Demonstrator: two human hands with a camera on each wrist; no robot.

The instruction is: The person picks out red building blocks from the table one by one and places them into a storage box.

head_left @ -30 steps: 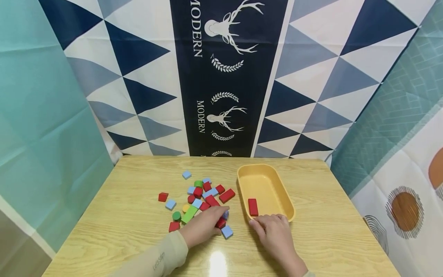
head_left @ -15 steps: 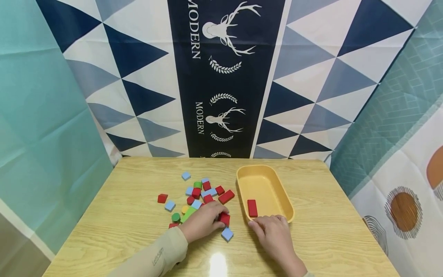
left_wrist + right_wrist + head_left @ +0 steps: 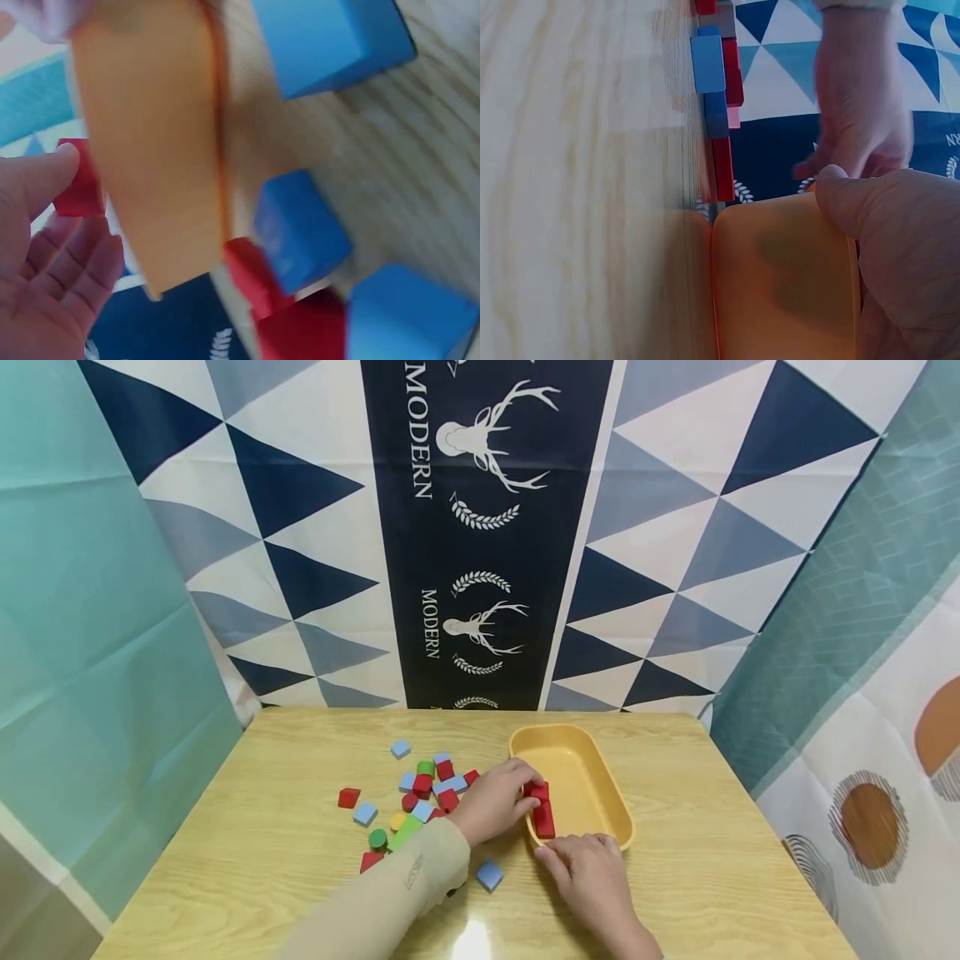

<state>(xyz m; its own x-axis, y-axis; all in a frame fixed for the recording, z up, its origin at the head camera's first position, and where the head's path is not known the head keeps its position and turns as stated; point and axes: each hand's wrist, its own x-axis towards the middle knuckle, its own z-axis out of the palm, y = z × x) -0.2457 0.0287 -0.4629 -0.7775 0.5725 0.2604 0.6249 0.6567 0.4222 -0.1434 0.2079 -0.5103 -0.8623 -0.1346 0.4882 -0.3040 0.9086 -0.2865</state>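
Observation:
My left hand (image 3: 495, 797) pinches a small red block (image 3: 81, 180) between thumb and fingers. It is over the left side of the yellow plastic tray (image 3: 588, 777), and the left wrist view puts the block just past the tray's rim. Inside the tray, by its left wall, lies a longer red block (image 3: 543, 821). At the near end, my right hand (image 3: 600, 885) grips the tray's rim, thumb (image 3: 840, 195) on the edge; its other fingers are partly hidden.
Left of the tray, a loose pile holds several red, blue, green and yellow blocks, among them a long green block (image 3: 406, 832). One blue block (image 3: 490, 875) lies nearer me, and a red block (image 3: 348, 797) sits far left. A patterned cloth (image 3: 480, 527) hangs behind the table.
My left hand has picked up a red block from the pile's near right side and carried it right, over the tray. The right hand keeps hold of the rim.

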